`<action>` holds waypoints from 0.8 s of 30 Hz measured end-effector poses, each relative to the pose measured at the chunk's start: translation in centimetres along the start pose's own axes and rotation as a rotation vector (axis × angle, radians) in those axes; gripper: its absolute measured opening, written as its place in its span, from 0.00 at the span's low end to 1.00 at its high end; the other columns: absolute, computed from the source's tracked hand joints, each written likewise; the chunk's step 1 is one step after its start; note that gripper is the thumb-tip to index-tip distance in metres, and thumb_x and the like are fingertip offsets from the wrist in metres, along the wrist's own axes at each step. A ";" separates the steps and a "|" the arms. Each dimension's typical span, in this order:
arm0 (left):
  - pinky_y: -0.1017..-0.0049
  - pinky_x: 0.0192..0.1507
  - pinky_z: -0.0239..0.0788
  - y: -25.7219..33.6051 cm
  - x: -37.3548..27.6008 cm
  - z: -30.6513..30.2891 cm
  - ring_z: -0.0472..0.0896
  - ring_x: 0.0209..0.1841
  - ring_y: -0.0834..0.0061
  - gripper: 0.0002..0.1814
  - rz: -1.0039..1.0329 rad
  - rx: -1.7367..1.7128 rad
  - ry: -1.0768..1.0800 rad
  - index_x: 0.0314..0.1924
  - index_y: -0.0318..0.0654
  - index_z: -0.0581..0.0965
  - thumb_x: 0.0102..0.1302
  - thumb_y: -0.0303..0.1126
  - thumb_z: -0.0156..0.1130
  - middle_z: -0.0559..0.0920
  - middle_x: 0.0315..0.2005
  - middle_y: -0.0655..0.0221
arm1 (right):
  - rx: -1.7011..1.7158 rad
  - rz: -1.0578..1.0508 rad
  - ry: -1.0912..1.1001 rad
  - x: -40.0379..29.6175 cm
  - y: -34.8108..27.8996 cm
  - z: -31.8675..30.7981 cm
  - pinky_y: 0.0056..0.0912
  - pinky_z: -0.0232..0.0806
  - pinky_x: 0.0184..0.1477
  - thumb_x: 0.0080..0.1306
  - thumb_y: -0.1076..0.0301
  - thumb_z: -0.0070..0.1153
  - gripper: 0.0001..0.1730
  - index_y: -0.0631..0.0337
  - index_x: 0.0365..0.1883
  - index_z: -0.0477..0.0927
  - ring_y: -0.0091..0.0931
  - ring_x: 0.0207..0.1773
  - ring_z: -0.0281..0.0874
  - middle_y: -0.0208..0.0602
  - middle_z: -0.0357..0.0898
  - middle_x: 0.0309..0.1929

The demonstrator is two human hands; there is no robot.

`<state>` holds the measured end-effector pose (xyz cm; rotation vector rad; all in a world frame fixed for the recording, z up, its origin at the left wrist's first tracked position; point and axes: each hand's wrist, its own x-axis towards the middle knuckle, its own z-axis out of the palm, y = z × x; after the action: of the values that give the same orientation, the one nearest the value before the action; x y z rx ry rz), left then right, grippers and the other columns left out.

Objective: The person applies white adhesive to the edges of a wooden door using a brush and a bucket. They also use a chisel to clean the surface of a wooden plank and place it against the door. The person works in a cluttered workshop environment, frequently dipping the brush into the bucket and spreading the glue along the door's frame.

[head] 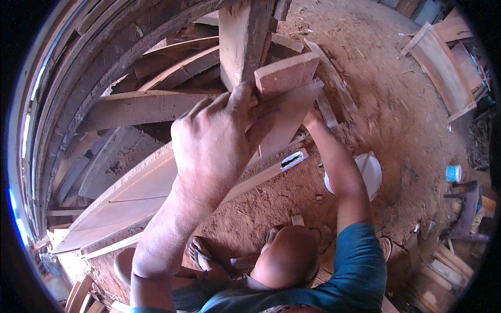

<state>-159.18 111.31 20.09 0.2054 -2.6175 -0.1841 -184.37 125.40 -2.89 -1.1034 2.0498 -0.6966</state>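
Observation:
My left hand [211, 137] is closed at the near end of a flat wooden board [283, 113], which is partly blurred. A thick, reddish wooden block [289, 74] lies against the board's upper side, just beyond my knuckles. My right forearm reaches up from the lower right to the board's far end. The board hides my right hand, so its grip cannot be seen. Behind my left hand stands a rough upright wooden post [242, 39]. Below the board lies a narrow wooden bar [270, 166] with a white-edged slot near its end.
A large curved wooden panel [129, 195] leans at left, beside stacked timber. A white round container [370, 176] stands right of my forearm. Farther right are a blue-and-white cup [453, 173] and a wooden frame [438, 66]. Wood scraps lie on the earthen floor.

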 end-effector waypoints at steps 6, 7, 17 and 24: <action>0.63 0.33 0.78 0.9 -0.4 -0.5 0.88 0.33 0.60 0.17 -0.071 -0.081 0.006 0.43 0.47 0.80 0.60 0.45 0.75 0.87 0.28 0.66 | 0.004 0.003 0.061 0.1 0.7 0.9 0.41 0.67 0.65 0.69 0.62 0.63 0.27 0.65 0.64 0.77 0.36 0.63 0.76 0.46 0.81 0.61; 0.62 0.32 0.79 0.9 -0.4 -0.8 0.88 0.33 0.60 0.17 -0.079 -0.087 -0.006 0.44 0.47 0.80 0.61 0.45 0.75 0.87 0.28 0.65 | 0.009 0.000 0.077 0.1 0.8 1.0 0.41 0.67 0.65 0.69 0.62 0.63 0.27 0.65 0.63 0.77 0.36 0.63 0.76 0.46 0.81 0.61; 0.65 0.27 0.79 0.6 0.0 -4.8 0.88 0.28 0.61 0.20 0.002 -0.053 -0.303 0.50 0.41 0.78 0.67 0.47 0.69 0.86 0.26 0.62 | 0.350 0.123 0.610 -6.6 2.0 2.6 0.41 0.67 0.64 0.70 0.60 0.62 0.25 0.63 0.62 0.78 0.37 0.62 0.77 0.44 0.82 0.58; 0.68 0.31 0.78 0.5 -1.8 -4.8 0.88 0.31 0.67 0.18 -0.019 -0.062 -0.365 0.42 0.39 0.78 0.69 0.48 0.65 0.85 0.25 0.66 | 0.818 0.173 0.860 -16.8 -6.9 0.3 0.30 0.70 0.36 0.74 0.66 0.58 0.13 0.60 0.54 0.80 0.22 0.34 0.79 0.33 0.83 0.39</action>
<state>-155.30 111.69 23.47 0.1896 -2.9667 -0.3368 -174.15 136.45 7.27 -0.1262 2.0791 -1.9215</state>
